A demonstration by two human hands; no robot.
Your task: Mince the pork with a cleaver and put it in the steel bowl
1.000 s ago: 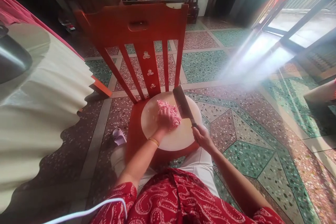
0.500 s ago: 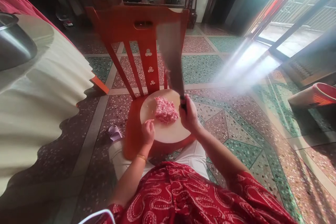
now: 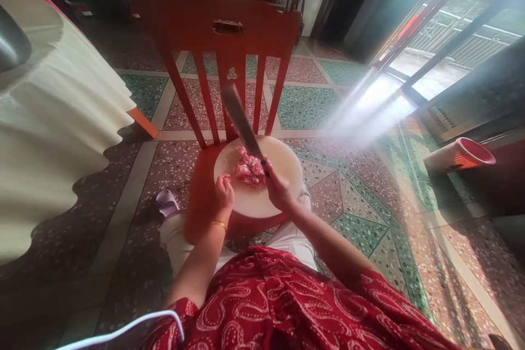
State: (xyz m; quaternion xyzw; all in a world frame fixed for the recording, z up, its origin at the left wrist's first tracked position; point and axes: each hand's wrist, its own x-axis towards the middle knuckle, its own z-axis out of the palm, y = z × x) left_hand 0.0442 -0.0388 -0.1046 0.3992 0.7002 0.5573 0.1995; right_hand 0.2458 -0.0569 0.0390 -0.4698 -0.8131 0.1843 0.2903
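The metal cleaver point(image 3: 241, 123) tips lower than before over lumpy mince point(image 3: 248, 170), right hand point(image 3: 281, 188) clenching it; left hand point(image 3: 224, 192), fingers half-curled, beside the round board point(image 3: 254, 203).

Head-worn view, facing forward and steeply down, chair point(image 3: 227, 46) close ahead

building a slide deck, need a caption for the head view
Cleaver in the right hand, meat on a round board, left hand at the board's edge.
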